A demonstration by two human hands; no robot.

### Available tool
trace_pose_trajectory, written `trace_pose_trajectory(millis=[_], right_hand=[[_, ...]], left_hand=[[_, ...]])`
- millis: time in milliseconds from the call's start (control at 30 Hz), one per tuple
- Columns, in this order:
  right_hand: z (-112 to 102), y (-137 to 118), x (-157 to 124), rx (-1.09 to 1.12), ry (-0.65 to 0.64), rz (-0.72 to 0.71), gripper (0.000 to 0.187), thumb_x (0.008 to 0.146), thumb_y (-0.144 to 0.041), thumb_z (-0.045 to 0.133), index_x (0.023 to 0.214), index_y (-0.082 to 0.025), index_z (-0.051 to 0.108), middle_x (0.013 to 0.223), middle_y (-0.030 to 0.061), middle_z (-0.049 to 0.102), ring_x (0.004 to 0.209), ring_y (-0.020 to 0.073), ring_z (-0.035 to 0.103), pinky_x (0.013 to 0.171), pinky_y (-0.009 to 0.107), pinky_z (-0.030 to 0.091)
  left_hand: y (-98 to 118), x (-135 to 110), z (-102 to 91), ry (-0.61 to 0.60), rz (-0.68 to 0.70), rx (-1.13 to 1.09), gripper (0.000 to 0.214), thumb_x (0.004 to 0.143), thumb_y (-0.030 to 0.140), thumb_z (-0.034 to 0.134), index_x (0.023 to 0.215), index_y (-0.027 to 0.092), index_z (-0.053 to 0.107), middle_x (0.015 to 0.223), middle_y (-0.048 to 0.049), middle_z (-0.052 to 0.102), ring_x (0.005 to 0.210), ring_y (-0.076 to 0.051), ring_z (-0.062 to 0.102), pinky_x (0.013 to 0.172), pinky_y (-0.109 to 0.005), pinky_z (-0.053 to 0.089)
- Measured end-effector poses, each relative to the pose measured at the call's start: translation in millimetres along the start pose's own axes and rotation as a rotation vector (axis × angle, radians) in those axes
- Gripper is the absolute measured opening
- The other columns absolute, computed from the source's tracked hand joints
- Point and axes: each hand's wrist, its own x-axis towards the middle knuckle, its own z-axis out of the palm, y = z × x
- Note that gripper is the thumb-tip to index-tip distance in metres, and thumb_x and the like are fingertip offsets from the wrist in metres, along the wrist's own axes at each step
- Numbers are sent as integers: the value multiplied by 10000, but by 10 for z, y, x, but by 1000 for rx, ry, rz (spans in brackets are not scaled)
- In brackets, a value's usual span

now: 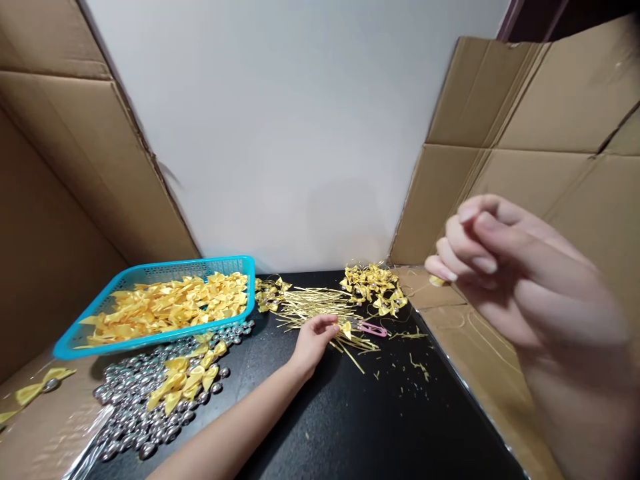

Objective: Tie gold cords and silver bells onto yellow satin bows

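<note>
My left hand [316,341] rests low over a heap of gold twist ties [315,305]. Its thumb and fingers close on a small yellow ribbon bow [346,329]. Raised high at the right, close to the camera, my right hand [505,267] has its thumb pressed to a curled forefinger. Whatever lies in that pinch is too small to make out. A pink-handled tool [373,329], perhaps small snips, lies just right of the bow. Beyond it is a pile of yellow bows with thin gold ties [373,287].
A turquoise basket [155,332] of yellow bows stands at the left. Silver beads [135,393] spread before it, with several loose bows [187,377] on top. Cardboard panels [460,113] flank a white wall [300,133]. Gold clippings [419,365] lie on the black table [360,427].
</note>
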Motion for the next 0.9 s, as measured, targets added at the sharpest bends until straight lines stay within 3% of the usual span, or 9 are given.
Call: trace_pose_trajectory(millis=[200, 433, 533, 633, 700, 900], right_hand=[[149, 51, 218, -10, -36, 60, 116, 851, -173, 577, 736, -184, 588, 580, -51, 380, 506, 73, 313, 497, 200, 379], [91, 166, 81, -8, -31, 164, 94, 809, -237, 652, 763, -178, 595, 562, -58, 390, 503, 74, 307, 505, 214, 380], [146, 163, -16, -17, -77, 194, 121, 809, -275, 655, 762, -186, 589, 544, -59, 387, 499, 82, 313, 507, 232, 374], [225, 156, -101, -7, -151, 226, 156, 817, -307, 653, 755, -183, 581, 535, -63, 377, 494, 79, 298, 511, 237, 364], [238, 150, -126, 4, -168, 222, 166, 821, -313, 654, 755, -178, 581, 538, -65, 374, 495, 74, 288, 515, 232, 359], [-85, 151, -30, -21, 30, 187, 110, 801, -264, 661, 763, -180, 601, 546, -60, 357, 513, 86, 288, 504, 218, 373]], left_hand=[[2, -4, 191, 28, -52, -188, 382, 452, 293, 895, 766, 146, 734, 767, -53, 711, 714, -150, 645, 723, -280, 487], [81, 77, 209, 85, 24, -239, 341, 495, 233, 889, 780, 146, 723, 774, -25, 706, 774, -158, 645, 791, -285, 481], [55, 106, 219, 95, 42, -211, 251, 612, 195, 844, 811, 135, 703, 822, -18, 701, 836, -168, 644, 842, -304, 485], [9, 124, 237, 78, 12, -188, 207, 841, 247, 672, 1009, 129, 645, 1022, -58, 666, 920, -195, 638, 830, -381, 524], [-5, 137, 231, 60, -19, -182, 268, 912, 282, 579, 1140, 142, 586, 1145, -86, 619, 968, -214, 629, 816, -418, 540], [86, 209, 80, 53, -54, -186, 319, 913, 300, 576, 1196, 155, 561, 1204, -101, 592, 1005, -227, 617, 839, -428, 534]])
